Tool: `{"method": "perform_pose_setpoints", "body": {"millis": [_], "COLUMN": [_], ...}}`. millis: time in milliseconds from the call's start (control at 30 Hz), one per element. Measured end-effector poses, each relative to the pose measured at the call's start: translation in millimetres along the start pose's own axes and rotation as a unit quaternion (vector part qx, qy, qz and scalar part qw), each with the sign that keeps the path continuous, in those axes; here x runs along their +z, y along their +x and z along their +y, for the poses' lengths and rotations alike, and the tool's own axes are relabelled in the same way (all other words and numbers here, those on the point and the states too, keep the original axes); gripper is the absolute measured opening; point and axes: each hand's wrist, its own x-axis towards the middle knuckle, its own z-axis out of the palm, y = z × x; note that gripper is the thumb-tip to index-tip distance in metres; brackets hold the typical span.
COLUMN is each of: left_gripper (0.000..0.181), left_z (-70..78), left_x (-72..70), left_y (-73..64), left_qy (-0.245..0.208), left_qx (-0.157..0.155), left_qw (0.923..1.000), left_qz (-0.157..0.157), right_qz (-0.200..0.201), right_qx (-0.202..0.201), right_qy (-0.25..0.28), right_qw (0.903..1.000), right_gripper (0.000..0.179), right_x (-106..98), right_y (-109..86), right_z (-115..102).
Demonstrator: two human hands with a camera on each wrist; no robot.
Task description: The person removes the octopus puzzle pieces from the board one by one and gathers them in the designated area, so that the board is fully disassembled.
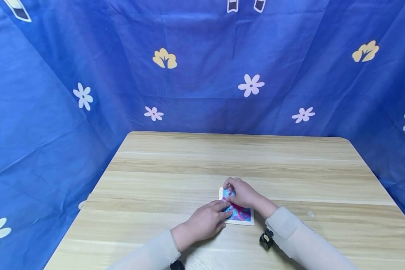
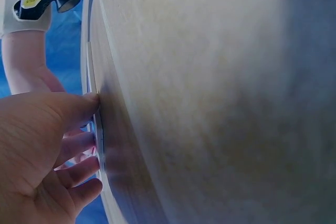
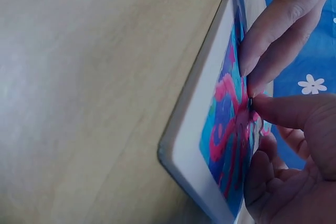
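A small flat puzzle board [image 1: 237,222] with a pale border lies on the table. Its picture [image 3: 223,129] is blue and turquoise with pink, wavy shapes. My left hand [image 1: 206,221] rests at the board's left side. Two of its fingers [image 3: 270,24] lie extended on the picture, while its thumb [image 2: 84,106] touches the board's edge. Over the upper part of the board, my right hand [image 1: 241,192] has curled fingers and pinches what looks like a small puzzle piece [image 3: 250,103]; the fingers hide most of it. The fingertips of both hands are close together.
A wood-grain table [image 1: 175,161] carries the board near its front middle. Blue cloth [image 1: 202,93] with flower prints hangs behind and at the sides. A black wrist device [image 1: 266,239] is strapped at the right sleeve, with another [image 1: 177,265] at the left.
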Motion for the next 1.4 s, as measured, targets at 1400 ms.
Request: {"method": "perform_pose_setpoints", "body": {"millis": [1400], "left_gripper": [0.041], "left_z": [-0.2], "left_x": [1.6], "left_y": [1.1], "left_qy": [-0.021], "left_qx": [-0.011], "left_qw": [0.9997], "left_qz": [0.006], "right_qz": [0.01], "right_qx": [0.102], "right_qy": [0.242], "right_qw": [0.9649], "right_gripper": [0.021], "right_x": [-66], "right_y": [-27.6], "right_z": [78]}}
